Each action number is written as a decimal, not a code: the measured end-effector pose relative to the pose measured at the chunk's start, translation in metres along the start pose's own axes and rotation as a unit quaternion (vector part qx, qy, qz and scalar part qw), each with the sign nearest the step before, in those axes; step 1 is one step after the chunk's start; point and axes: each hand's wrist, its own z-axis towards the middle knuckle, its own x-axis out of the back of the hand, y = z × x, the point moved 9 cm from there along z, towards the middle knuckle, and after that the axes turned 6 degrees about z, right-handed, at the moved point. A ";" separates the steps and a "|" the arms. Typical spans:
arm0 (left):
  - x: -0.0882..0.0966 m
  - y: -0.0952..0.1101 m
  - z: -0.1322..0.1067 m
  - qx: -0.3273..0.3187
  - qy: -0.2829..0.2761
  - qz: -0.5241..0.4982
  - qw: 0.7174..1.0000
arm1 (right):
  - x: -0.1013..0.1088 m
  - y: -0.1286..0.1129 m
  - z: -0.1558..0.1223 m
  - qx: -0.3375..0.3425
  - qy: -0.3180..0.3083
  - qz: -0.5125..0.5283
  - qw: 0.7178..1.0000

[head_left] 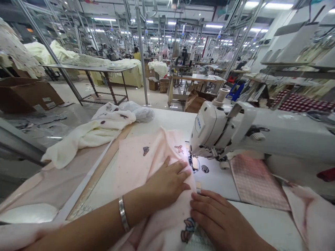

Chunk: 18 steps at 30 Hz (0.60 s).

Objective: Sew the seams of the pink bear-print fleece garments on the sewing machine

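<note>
Pink fleece fabric (133,153) with small printed animal figures lies over the sewing table, its right edge running up to the needle area. My left hand (167,179) rests flat on it, fingers spread, fingertips just left of the presser foot (192,162). A silver bracelet (123,213) circles that wrist. Lower right, my right hand (217,218) lies palm down along the fabric's right edge, fingers stretched out and close together; its thumb is hidden. The white sewing machine (217,129) stands to the right, its lamp lit over the needle.
Cream fabric (91,134) with dark spots is heaped at the left table edge beside a clear plastic bag (140,113). Checked pink cloth (259,181) lies under the machine arm. Beyond are a cardboard box (26,92), a metal-legged table (86,67) and thread cones (295,45).
</note>
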 end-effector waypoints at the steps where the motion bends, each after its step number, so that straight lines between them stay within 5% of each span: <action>1: 0.002 -0.003 0.006 -0.004 0.005 -0.004 1.000 | 0.000 0.004 0.001 0.003 0.003 -0.005 1.000; 14: 0.001 -0.008 0.018 -0.024 0.060 0.025 0.998 | -0.003 0.018 0.005 -0.035 0.011 -0.027 0.999; 18: 0.005 0.003 0.011 -0.092 0.092 0.000 0.991 | -0.007 0.011 -0.004 -0.046 0.026 -0.039 0.998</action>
